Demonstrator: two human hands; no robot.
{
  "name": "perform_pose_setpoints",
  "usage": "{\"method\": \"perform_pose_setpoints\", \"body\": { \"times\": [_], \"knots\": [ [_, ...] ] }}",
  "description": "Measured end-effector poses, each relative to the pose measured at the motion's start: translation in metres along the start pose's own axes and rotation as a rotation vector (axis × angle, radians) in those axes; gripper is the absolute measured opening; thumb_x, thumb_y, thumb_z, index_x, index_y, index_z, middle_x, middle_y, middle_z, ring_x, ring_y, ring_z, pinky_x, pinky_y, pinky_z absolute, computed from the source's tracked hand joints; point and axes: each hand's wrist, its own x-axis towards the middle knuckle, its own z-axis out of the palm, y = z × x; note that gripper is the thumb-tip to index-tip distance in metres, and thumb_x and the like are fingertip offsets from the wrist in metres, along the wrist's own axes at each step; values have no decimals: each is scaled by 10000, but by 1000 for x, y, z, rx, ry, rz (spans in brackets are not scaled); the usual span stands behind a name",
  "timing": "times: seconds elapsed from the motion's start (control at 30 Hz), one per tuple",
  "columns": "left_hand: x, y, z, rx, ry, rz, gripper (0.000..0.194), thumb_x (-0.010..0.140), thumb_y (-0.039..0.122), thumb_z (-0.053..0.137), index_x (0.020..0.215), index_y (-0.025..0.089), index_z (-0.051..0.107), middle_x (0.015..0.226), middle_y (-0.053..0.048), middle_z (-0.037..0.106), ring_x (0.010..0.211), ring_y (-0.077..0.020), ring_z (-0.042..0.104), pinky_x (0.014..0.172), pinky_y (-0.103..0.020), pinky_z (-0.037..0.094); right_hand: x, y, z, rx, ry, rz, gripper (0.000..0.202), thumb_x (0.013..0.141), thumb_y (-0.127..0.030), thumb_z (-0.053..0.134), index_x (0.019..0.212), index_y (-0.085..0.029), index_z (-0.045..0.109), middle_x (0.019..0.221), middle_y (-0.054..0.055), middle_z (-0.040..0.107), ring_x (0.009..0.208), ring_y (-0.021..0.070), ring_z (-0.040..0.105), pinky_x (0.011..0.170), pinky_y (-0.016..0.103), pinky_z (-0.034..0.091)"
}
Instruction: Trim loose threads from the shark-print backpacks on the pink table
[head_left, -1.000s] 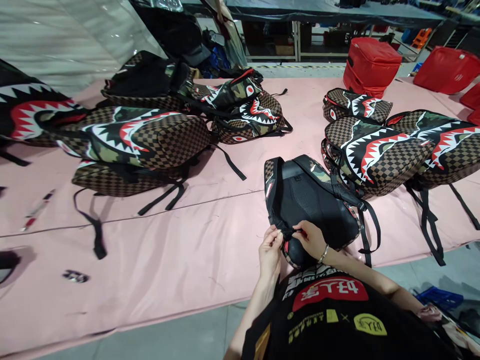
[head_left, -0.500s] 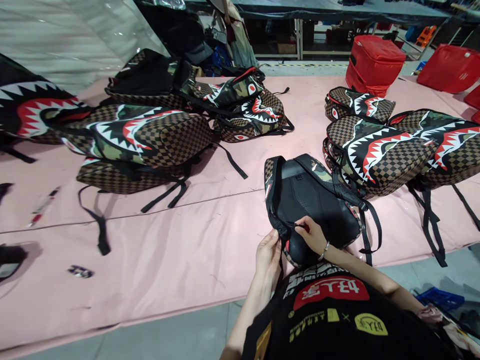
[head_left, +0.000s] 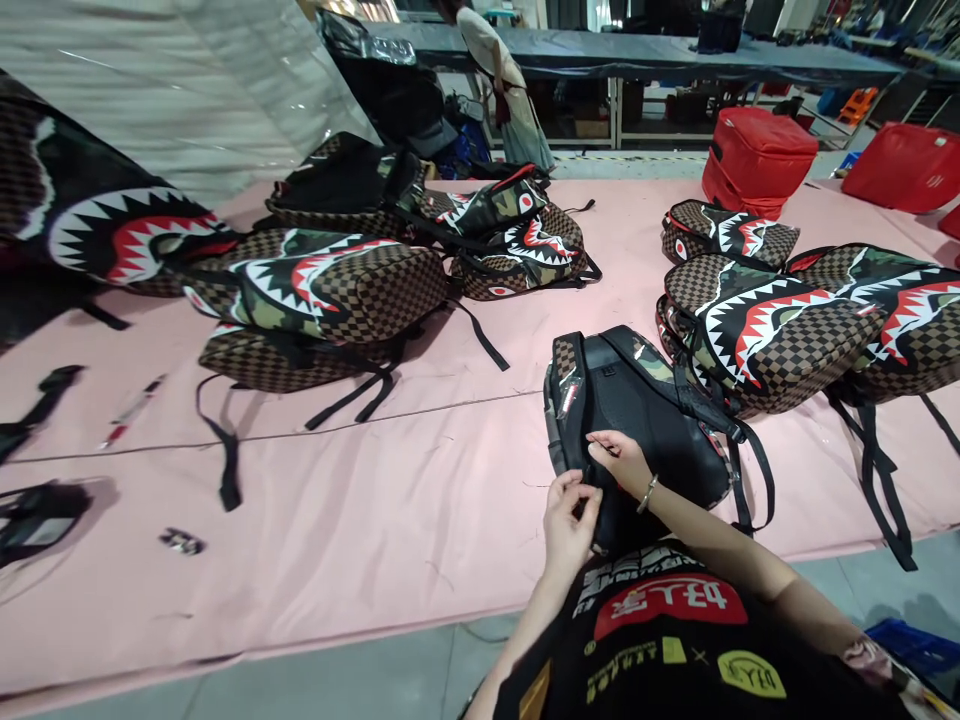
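A backpack [head_left: 652,400] lies on the pink table with its black padded back panel up and its straps spread over it. My left hand [head_left: 570,520] is at its near left edge, fingers curled toward the thumb beside the shoulder strap. What they pinch is too small to make out. Just above and to the right, my right hand [head_left: 621,462], with a bracelet at the wrist, holds thumb and fingertips together over the back panel. Whatever lies between those fingertips is hidden.
Shark-mouth checkered backpacks [head_left: 772,320] crowd the right side, touching mine. More backpacks [head_left: 322,285] are piled at the left. A red-and-white pen-like tool [head_left: 133,410] and a small patterned piece [head_left: 181,541] lie on the pink table [head_left: 420,500]. Red bags [head_left: 761,155] stand behind; a person [head_left: 506,85] is beyond.
My left hand has come up and right, off the strap's lower end, closer to my right hand. The strap lies flatter along the backpack's left side. The whole view has shifted slightly.
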Motion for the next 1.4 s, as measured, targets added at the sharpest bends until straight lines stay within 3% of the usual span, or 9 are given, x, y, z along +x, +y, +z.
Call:
{"method": "perform_pose_setpoints", "body": {
  "times": [0.1, 0.23, 0.37, 0.5, 0.67, 0.87, 1.1, 1.23, 1.4],
  "knots": [
    [-7, -1, 1, 205, -77, 240, 86, 743, 215, 545, 711, 169, 611, 1035, -97, 465, 985, -203, 463, 849, -356, 406, 15, -6, 4, 33, 42, 19, 451, 613, -419, 610, 957, -128, 577, 940, 44, 593, 822, 30, 535, 718, 135, 428],
    [-3, -6, -13, 195, -156, 312, 54, 729, 207, 582, 743, 186, 629, 1009, -92, 492, 937, -197, 489, 803, -338, 430, 17, -17, -1, 241, -101, 84, 392, 569, -415, 627, 713, -116, 419, 548, -65, 413, 455, -42, 331, 442, 102, 278],
    [5, -6, -25, -17, -17, 274, 64, 736, 180, 575, 733, 187, 638, 952, -85, 536, 915, -192, 518, 793, -323, 431, 7, -18, -11, 385, -256, 180, 528, 532, -496, 637, 693, -153, 268, 468, -110, 232, 369, -44, 208, 371, 119, 182],
    [11, -3, -20, -96, 107, 266, 126, 745, 159, 566, 620, 158, 582, 882, -85, 555, 856, -174, 538, 764, -310, 441, 5, -6, -11, 355, -203, 213, 533, 540, -525, 620, 712, -153, 279, 478, -102, 281, 388, -34, 248, 382, 123, 223],
    [31, -6, -24, -174, 242, 175, 74, 717, 205, 613, 711, 162, 553, 929, -78, 557, 843, -170, 557, 718, -295, 472, 9, 4, -5, 242, -143, 183, 480, 540, -489, 621, 672, -138, 321, 472, -91, 310, 419, -36, 258, 411, 117, 220],
    [71, -11, -38, -49, 10, 140, 245, 708, 278, 618, 947, 247, 665, 1080, -76, 566, 1005, -228, 525, 916, -371, 407, 4, 13, 0, 189, -170, 229, 477, 551, -511, 606, 688, -141, 339, 487, -90, 316, 418, -27, 264, 412, 126, 220],
    [85, -28, -16, -92, -55, 102, 197, 674, 304, 641, 848, 223, 688, 1000, -99, 605, 978, -248, 536, 932, -389, 387, 6, 21, -4, 39, -134, 91, 379, 615, -409, 599, 803, -108, 466, 675, -35, 480, 599, -9, 404, 600, 125, 361],
    [83, -26, -11, -174, 30, 122, 164, 680, 295, 640, 811, 203, 678, 949, -98, 608, 964, -228, 540, 956, -378, 374, 1, 11, -19, -358, 124, -102, 294, 769, -360, 451, 965, -146, 497, 902, 15, 543, 812, 40, 477, 783, 177, 382],
    [82, -23, -12, -68, 20, 207, 166, 725, 281, 596, 848, 198, 671, 1036, -99, 585, 982, -215, 543, 926, -345, 409, 2, -2, -33, -809, 112, -402, 268, 840, -360, 360, 920, -186, 547, 893, 19, 551, 867, 76, 458, 797, 209, 328]
  ]
}}
